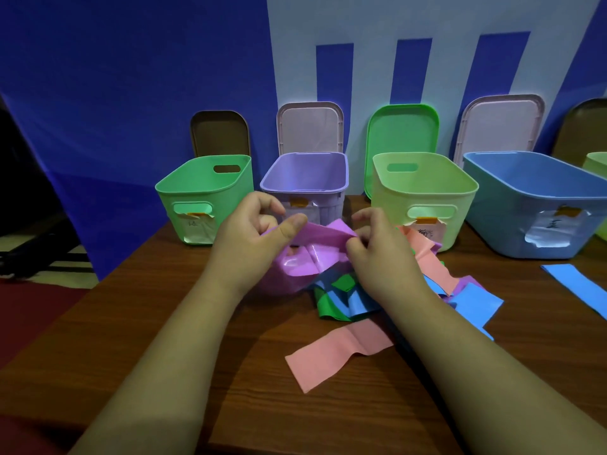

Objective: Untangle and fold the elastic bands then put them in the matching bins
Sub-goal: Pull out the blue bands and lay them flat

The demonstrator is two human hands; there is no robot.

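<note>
A purple elastic band (315, 254) is lifted off the wooden table, folded over itself. My left hand (253, 238) pinches its top edge on the left, and my right hand (377, 251) pinches the same edge on the right. Under and beside it lies a tangle of a green band (331, 300), a blue band (473, 300) and a pink band (331, 353). Behind stand a green bin (203, 198), a purple bin (305, 182), a light green bin (427, 195) and a blue bin (538, 205), all without lids on.
Several lids lean against the wall behind the bins, among them a green lid (402, 133). A separate blue band (578, 284) lies at the right edge of the table (164, 323). The table's left edge drops off to a red floor.
</note>
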